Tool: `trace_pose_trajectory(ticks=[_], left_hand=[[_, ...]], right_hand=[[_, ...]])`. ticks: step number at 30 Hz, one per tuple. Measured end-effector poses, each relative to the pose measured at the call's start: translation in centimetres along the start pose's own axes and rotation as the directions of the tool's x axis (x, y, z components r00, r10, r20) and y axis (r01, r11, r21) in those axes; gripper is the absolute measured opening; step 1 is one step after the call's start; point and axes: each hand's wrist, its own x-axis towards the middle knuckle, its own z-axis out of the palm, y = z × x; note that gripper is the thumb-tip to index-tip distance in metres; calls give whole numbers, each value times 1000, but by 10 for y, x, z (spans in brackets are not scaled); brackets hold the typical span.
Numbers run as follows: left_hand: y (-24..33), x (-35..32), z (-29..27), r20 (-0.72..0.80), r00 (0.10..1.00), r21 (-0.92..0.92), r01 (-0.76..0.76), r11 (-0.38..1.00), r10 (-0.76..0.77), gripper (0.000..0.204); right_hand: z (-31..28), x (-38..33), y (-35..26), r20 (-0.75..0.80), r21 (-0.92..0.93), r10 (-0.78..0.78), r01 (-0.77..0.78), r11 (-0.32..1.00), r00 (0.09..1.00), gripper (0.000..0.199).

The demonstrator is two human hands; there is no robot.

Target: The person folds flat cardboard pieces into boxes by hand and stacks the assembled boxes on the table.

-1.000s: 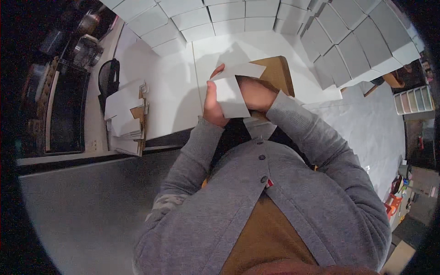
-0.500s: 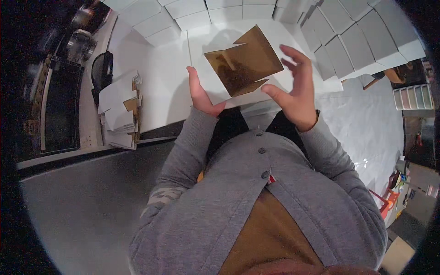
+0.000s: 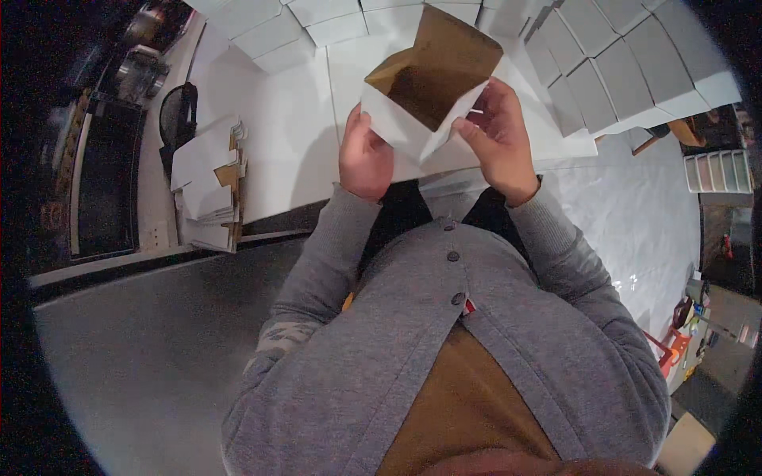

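Between my hands is a small cardboard box, white outside and brown inside, held tilted above the white table with its open top and raised flap showing. My left hand grips its left side, thumb up near the rim. On the right side, my right hand is closed round the wall, thumb at the front and fingers behind. The box hides some of the fingertips.
White boxes stand stacked along the back and at the right of the white table. A pile of flattened white cartons lies at the left, with a dark mesh object behind it. Below the right stack is pale floor.
Both hands have come in from beside the box and taken hold of its sides. The box has tipped up and squared out, so its white outer walls now show.
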Motion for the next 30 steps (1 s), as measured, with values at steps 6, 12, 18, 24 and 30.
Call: trace_pose_trajectory(ticks=[6,12,18,24,30], left_hand=[[2,-12,-2,44,996,407,-93,909,82,39],[10,-24,11,29,997,708,-71,702,72,34],[16,-3,4,148,976,654,-219,724,162,35],[11,10,32,111,993,583,-96,807,38,42],[-2,6,19,159,987,592,-67,803,-35,42]], right_hand=[[-8,-4,7,-66,162,-63,73,984,996,62],[-8,-10,7,-62,120,22,-15,993,998,59],[-16,-10,12,0,206,95,-93,974,995,54],[-19,-3,20,79,237,117,-133,962,990,48],[-7,0,30,13,65,52,-53,996,999,43]])
